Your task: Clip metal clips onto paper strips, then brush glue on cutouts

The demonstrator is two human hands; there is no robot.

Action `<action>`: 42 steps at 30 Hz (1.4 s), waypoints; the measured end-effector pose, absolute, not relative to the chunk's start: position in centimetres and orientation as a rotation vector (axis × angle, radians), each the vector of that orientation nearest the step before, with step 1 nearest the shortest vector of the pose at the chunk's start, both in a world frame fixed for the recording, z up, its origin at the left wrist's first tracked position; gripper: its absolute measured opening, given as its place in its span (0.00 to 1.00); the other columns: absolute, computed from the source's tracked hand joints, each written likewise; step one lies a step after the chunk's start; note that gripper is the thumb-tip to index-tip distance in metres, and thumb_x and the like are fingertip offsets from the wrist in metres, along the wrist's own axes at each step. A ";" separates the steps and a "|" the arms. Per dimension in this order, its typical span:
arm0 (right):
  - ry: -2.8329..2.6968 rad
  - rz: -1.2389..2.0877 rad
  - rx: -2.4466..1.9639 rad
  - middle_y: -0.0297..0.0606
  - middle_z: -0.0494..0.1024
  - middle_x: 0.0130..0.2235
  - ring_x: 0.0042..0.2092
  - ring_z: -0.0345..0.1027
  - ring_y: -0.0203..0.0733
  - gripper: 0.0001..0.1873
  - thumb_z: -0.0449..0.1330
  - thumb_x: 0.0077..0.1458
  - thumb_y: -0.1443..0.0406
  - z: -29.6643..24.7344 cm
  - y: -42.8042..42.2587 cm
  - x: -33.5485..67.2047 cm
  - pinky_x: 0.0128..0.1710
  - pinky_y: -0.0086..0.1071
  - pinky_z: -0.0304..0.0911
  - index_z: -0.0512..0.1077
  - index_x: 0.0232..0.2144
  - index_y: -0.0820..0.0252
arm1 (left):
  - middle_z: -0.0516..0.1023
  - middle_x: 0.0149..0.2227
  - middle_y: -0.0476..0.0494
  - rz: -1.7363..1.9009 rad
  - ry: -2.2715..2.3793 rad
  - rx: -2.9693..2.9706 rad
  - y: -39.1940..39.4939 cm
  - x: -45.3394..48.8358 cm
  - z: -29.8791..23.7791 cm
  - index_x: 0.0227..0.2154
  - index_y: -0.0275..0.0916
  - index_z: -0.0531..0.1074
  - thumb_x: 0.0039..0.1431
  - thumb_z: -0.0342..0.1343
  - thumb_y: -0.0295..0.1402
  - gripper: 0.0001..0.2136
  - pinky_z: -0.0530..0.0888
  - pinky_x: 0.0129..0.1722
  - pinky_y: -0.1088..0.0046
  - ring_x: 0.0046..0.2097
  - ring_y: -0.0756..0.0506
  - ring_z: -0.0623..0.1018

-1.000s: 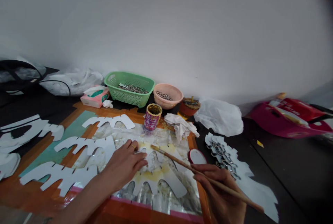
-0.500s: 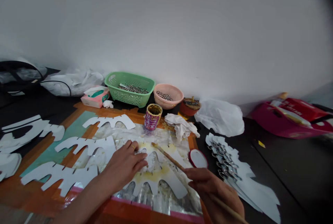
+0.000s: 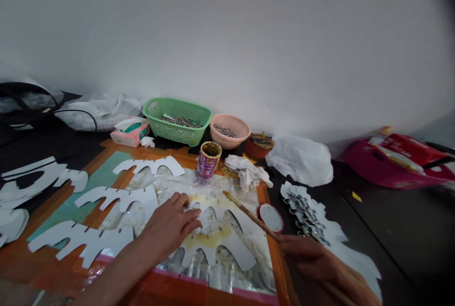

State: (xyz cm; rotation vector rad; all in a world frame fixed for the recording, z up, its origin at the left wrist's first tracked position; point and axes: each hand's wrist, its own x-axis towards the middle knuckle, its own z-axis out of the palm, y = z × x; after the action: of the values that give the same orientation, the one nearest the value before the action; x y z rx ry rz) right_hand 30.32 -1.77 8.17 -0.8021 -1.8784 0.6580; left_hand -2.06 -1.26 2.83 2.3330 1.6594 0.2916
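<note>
My right hand (image 3: 323, 258) is closed around the wooden handle of a brush (image 3: 250, 215). The brush's tip is over the right part of a white cut-out piece (image 3: 219, 203) with yellowish wet-looking stuff along its upper edge. On the left end of that piece my left hand (image 3: 176, 220) presses down, its fingers bent and slightly apart and a ring on one of them. Closer to me lies a second white cut-out (image 3: 227, 241), also smeared yellow along its notched edge. Behind the hands stands an uncovered purple tin (image 3: 207, 163) with a crusted rim.
More white cut-outs (image 3: 119, 197) lie to the left. At the back are a green basket (image 3: 174, 130) and a pink bowl (image 3: 231, 141) of metal parts, a jar (image 3: 259, 147) and a crumpled cloth (image 3: 249, 173). To the right are a round lid (image 3: 271, 217) and pieces with metal rings (image 3: 309, 216).
My right hand has moved to the right with the brush, its tip sliding right along the upper piece and slightly up. The left hand has stayed in place.
</note>
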 end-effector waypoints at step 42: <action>-1.614 0.919 -0.757 0.39 0.85 0.36 0.41 0.82 0.46 0.08 0.68 0.56 0.70 3.8 1.8 23.8 0.42 0.35 0.79 0.76 0.27 0.54 | 0.79 0.46 0.40 0.404 1.655 2.204 -2.1 -3.0 3.5 0.49 0.38 0.74 0.69 0.53 0.36 0.12 0.70 0.53 0.58 0.52 0.37 0.72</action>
State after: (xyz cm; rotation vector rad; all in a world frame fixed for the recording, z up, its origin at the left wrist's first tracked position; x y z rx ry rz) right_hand 23.85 1.84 3.85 -0.7573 -1.6136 0.9191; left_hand -2.97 -2.12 3.45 2.2037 1.6548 0.4036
